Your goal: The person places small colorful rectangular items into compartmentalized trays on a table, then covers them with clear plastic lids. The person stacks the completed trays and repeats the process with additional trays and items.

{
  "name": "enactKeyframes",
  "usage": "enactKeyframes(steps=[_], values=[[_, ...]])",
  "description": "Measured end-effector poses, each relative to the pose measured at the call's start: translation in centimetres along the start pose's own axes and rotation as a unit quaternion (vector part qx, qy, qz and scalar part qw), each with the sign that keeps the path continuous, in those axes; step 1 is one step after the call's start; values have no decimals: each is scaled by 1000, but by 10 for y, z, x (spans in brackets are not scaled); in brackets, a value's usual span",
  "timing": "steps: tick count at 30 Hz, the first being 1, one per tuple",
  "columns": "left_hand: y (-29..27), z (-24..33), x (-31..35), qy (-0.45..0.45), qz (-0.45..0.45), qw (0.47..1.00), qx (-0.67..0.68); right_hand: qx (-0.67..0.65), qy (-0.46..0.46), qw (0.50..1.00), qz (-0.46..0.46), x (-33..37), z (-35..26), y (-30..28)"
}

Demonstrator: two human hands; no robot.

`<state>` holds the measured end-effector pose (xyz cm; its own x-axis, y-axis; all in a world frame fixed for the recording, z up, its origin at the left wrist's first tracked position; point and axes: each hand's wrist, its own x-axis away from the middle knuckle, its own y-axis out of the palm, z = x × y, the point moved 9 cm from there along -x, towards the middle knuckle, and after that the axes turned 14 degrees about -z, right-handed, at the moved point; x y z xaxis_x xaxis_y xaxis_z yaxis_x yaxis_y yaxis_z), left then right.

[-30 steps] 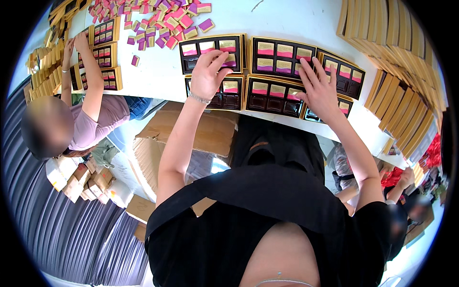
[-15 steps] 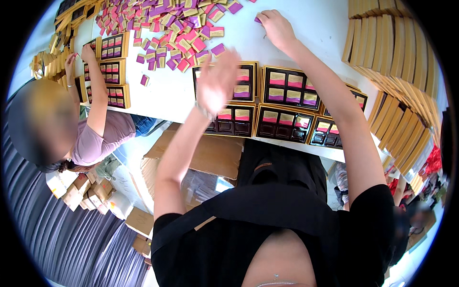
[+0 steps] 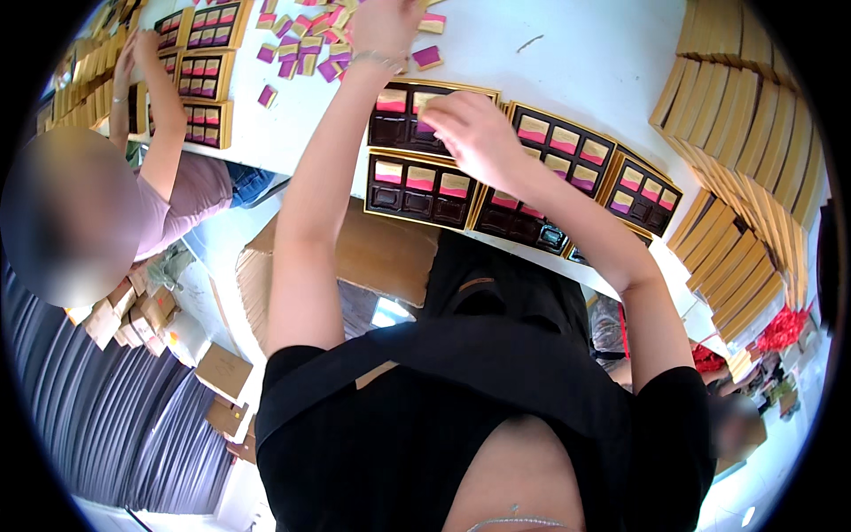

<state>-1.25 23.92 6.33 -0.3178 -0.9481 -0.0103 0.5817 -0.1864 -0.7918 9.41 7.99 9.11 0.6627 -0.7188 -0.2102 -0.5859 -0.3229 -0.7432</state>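
Note:
My left hand (image 3: 383, 27) reaches over the far pile of small wrapped chocolates (image 3: 306, 40); its fingers run past the top edge and are hidden. My right hand (image 3: 483, 137) is over a dark six-compartment tray in a gold box (image 3: 386, 133), with its fingertips pinched on a purple-and-gold wrapped chocolate (image 3: 424, 129). Pink-and-gold chocolates lie in that tray's far row. Nearer me, another gold box (image 3: 421, 184) has its far row filled with pink pieces and dark compartments in front. My right forearm partly covers the boxes to the right (image 3: 567, 146).
Tall stacks of gold boxes (image 3: 727, 115) line the table's right side. At left a co-worker (image 3: 182, 186) has both hands by more filled boxes (image 3: 202, 75). An opened cardboard carton (image 3: 381, 253) stands below the table edge. Stray chocolates (image 3: 268, 95) lie apart from the pile.
My left hand has gone from above the near boxes to the far pile. My right hand has come back from the far tabletop to the left box with a purple piece. The view has shifted.

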Motion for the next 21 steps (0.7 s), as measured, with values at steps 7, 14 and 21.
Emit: enactKeyframes(steps=[7,14,21], values=[[0,-72,210,-281,102,903,307,178,-4,984,-14,8,-22,39],[-7,-23,213,-196,155,966,-70,216,25,975,-51,16,-24,47],[14,-44,215,-293,168,913,230,248,88,954,-141,28,-26,59]])
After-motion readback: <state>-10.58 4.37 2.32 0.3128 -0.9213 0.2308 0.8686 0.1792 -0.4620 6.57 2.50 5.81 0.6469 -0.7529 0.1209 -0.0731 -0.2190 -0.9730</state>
